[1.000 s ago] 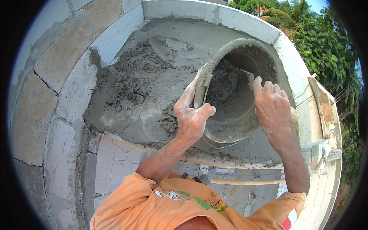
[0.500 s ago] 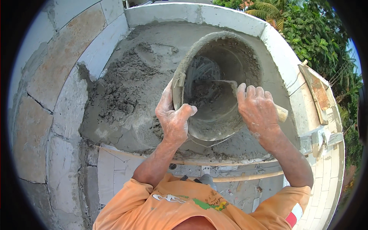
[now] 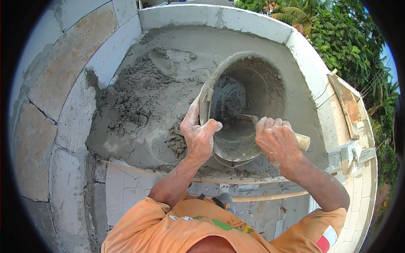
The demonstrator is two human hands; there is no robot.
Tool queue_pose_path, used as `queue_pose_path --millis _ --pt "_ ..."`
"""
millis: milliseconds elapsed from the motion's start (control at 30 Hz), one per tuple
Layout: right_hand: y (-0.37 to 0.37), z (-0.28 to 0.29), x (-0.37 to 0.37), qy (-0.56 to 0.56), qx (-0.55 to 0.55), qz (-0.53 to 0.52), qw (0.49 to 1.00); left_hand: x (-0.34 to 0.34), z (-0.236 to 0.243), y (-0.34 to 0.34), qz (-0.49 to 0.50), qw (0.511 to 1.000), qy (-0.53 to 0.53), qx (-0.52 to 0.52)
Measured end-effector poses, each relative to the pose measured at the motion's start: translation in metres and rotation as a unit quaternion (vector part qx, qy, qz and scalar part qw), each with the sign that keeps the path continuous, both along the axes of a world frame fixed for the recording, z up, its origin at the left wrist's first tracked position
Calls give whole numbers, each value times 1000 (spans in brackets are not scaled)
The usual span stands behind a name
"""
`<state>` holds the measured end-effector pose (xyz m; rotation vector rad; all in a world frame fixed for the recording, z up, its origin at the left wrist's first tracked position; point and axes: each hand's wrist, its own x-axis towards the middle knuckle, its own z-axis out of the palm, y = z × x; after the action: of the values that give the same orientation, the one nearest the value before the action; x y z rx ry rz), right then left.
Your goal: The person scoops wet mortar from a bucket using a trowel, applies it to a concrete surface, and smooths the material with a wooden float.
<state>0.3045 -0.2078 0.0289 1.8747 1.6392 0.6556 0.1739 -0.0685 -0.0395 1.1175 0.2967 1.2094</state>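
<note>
A mortar-caked grey bucket [image 3: 270, 84] stands on a wet cement surface [image 3: 168, 67] in front of me. My left hand [image 3: 198, 133] grips the bucket's left rim, thumb hooked over the edge. A trowel with a wooden handle [image 3: 303, 141] is held in my right hand [image 3: 276, 141], and its blade [image 3: 247, 120] reaches down inside the bucket. A lumpy pile of grey mortar [image 3: 135, 101] lies just left of the bucket.
Pale block walls [image 3: 55, 97] bound the surface on the left, a plastered parapet [image 3: 219, 17] at the back and right. Tiled floor and wooden strips [image 3: 270, 197] lie below the ledge. Trees [image 3: 350, 38] stand beyond the right wall.
The bucket has tipped more upright and shifted toward the middle. My right hand has closed around the trowel handle and the blade has gone deeper into the bucket.
</note>
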Motion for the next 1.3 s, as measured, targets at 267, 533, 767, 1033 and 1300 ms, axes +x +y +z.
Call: queue_pose_path --millis 267,533,767,1033,1300 --pt "6 24 14 -55 151 -40 986 -1 6 13 15 999 5 28" --pt "9 -14 6 -47 104 -20 993 -1 -2 7 55 996 -14 66" --pt "-1 2 4 22 98 -15 995 -2 -1 9 48 998 -25 28" --pt "9 -12 2 -16 126 -25 992 -4 -1 8 49 997 -31 50" --pt "13 12 12 -5 201 -37 979 -1 1 7 36 998 -26 47"
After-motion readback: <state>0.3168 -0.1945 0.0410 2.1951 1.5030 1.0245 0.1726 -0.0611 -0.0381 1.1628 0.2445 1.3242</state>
